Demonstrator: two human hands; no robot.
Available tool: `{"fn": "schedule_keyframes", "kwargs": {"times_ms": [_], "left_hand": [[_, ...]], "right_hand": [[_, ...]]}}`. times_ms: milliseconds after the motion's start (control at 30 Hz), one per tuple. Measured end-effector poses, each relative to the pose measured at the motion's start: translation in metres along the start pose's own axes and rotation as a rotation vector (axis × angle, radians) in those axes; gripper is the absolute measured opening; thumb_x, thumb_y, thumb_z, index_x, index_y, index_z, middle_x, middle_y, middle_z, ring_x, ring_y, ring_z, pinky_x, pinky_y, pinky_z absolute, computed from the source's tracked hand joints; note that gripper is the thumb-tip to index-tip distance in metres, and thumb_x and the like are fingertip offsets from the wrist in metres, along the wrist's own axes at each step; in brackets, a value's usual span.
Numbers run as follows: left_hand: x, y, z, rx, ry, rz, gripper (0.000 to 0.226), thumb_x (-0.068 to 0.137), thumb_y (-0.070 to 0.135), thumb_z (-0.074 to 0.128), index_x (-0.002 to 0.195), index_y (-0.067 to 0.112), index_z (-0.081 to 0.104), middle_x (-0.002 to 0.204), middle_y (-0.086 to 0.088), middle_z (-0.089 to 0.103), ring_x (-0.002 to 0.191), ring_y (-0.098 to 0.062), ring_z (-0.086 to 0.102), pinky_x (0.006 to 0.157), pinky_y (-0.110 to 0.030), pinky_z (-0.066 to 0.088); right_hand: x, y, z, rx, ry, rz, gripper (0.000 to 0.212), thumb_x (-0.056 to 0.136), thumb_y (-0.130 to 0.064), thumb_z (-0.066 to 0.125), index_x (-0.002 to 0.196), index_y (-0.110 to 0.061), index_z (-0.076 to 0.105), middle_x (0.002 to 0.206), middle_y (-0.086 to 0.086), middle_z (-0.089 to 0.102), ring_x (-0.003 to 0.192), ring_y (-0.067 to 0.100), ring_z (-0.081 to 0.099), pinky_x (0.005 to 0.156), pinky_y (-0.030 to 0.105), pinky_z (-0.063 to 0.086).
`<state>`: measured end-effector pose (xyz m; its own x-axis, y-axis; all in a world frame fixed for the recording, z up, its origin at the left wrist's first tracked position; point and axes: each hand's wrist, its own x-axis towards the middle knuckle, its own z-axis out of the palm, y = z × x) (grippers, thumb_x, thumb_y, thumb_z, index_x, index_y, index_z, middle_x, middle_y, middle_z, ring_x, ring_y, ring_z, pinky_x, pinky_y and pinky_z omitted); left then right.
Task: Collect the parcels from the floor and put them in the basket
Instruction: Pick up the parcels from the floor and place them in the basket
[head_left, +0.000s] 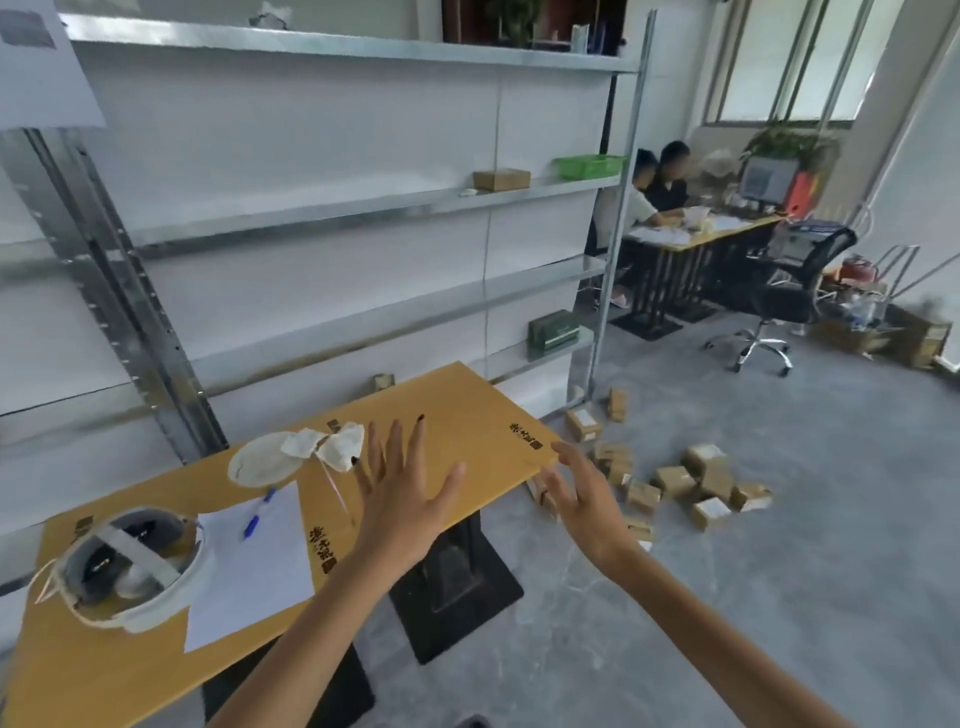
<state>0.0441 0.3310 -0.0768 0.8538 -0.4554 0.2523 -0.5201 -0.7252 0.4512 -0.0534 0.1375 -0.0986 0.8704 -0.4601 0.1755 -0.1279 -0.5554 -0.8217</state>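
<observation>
Many small parcels (675, 483) lie in a loose heap on the grey floor (805, 545). They are just past the end of the worktop (467, 415), near the foot of the metal shelves (311, 221). They are little brown boxes, and some have white labels on top.

Both hands are up in the air and hold nothing. The left hand (400, 483) has its fingers spread wide over the worktop. The right hand (582, 499) has loose, open fingers by the worktop's edge.

I think no box is picked up yet. Next, the person needs to walk over, bend down and grab one. A green basket (589, 166) sits on a shelf, well apart from the heap.
</observation>
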Motion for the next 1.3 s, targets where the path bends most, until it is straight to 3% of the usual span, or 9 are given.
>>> {"fn": "schedule_keyframes", "kwargs": {"times_ms": [133,300,433,700,833,967,1300], "left_hand": [[0.006,0.053,0.041,-0.001,-0.106,0.037,0.073,0.09,0.063,0.024,0.15,0.03,-0.002,0.158,0.0,-0.01,0.139,-0.018,-0.03,0.112,-0.049,-0.014],[0.02,0.127,0.108,-0.045,-0.172,0.006,0.071,0.091,0.062,0.025,0.149,0.029,0.001,0.159,-0.001,-0.003,0.142,-0.019,-0.024,0.113,-0.051,-0.013],[0.035,0.185,0.161,-0.087,-0.194,-0.027,0.067,0.092,0.059,0.027,0.149,0.03,0.006,0.157,0.001,0.01,0.145,-0.019,-0.014,0.115,-0.053,-0.008],[0.087,0.279,0.233,-0.138,-0.194,0.013,0.061,0.093,0.053,0.033,0.145,0.026,0.018,0.153,0.004,0.021,0.145,-0.021,-0.008,0.115,-0.055,-0.006],[0.127,0.293,0.259,-0.128,-0.198,-0.022,0.062,0.093,0.054,0.034,0.145,0.023,0.019,0.152,0.002,0.023,0.145,-0.022,-0.008,0.115,-0.056,-0.003],[0.176,0.287,0.291,-0.152,-0.203,-0.089,0.067,0.093,0.057,0.031,0.148,0.024,0.014,0.155,0.001,0.018,0.145,-0.021,-0.009,0.115,-0.055,-0.003],[0.333,0.261,0.365,-0.186,-0.23,-0.192,0.07,0.09,0.064,0.026,0.147,0.026,0.014,0.156,-0.001,0.015,0.146,-0.023,-0.006,0.115,-0.056,0.001]], "right_hand": [[-0.002,0.046,-0.043,0.048,0.044,0.042,0.041,0.098,-0.036,0.043,0.136,-0.022,0.041,0.135,0.001,0.049,0.118,0.011,0.043,0.097,0.029,0.035],[0.004,0.119,-0.113,0.149,0.076,0.15,0.045,0.097,-0.04,0.042,0.136,-0.018,0.042,0.135,0.005,0.05,0.124,0.019,0.047,0.104,0.041,0.04],[0.014,0.177,-0.184,0.203,0.119,0.18,0.037,0.098,-0.042,0.038,0.13,-0.024,0.044,0.122,-0.008,0.05,0.114,0.012,0.049,0.089,0.024,0.037],[0.066,0.253,-0.29,0.219,0.212,0.29,0.041,0.099,-0.042,0.037,0.127,-0.013,0.047,0.113,-0.003,0.052,0.101,0.013,0.049,0.07,0.011,0.036],[0.109,0.274,-0.307,0.261,0.202,0.283,0.046,0.099,-0.042,0.036,0.129,-0.008,0.046,0.11,-0.001,0.048,0.098,0.015,0.047,0.084,0.027,0.04],[0.163,0.293,-0.314,0.234,0.193,0.3,0.044,0.099,-0.044,0.036,0.129,-0.014,0.046,0.111,-0.001,0.05,0.099,0.016,0.049,0.087,0.033,0.041],[0.343,0.343,-0.31,0.09,0.116,0.342,0.044,0.099,-0.045,0.033,0.131,-0.018,0.043,0.127,0.005,0.051,0.103,0.014,0.047,0.081,0.027,0.034]]}}
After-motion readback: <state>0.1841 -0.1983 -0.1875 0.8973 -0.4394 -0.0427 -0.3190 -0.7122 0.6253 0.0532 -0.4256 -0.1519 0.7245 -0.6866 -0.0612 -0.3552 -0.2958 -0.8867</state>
